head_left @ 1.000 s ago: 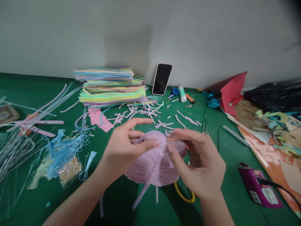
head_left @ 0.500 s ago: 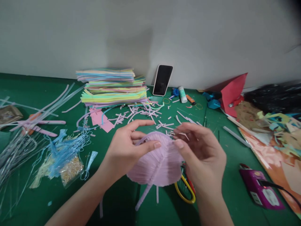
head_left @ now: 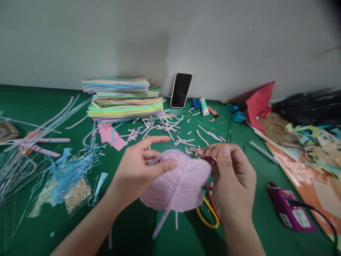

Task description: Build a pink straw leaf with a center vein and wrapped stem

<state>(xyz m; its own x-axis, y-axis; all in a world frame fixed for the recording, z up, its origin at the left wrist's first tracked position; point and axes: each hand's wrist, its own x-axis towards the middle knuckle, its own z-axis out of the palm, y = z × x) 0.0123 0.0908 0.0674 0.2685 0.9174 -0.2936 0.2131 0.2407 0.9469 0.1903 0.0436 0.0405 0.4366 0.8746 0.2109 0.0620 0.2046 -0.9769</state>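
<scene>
My left hand (head_left: 145,170) grips a lilac pipe-cleaner fan (head_left: 176,188) at its upper left, thumb across the front and fingers behind. The fan has ribbed sides and a thick central stem, tilted down to the left. At its upper right edge, my right hand (head_left: 231,174) is closed in a pinch. Something small, with a metallic glint and a bit of red, shows by these fingertips, but I cannot make it out. Scissors (head_left: 209,211) with yellow and red handles lie partly hidden behind the fan and my right hand.
Bundled pipe cleaners (head_left: 125,103) and a leaning phone (head_left: 181,90) stand by the wall. Lilac offcuts (head_left: 160,126) scatter before them. Blue tassels (head_left: 70,174) and a bag of beads (head_left: 77,193) lie left; a purple corded device (head_left: 290,209) and paper scraps (head_left: 317,145) are right.
My right hand has closed from a looser curl into a pinch by the fan's upper right edge. The fan has tilted slightly; the whole view has shifted a little.
</scene>
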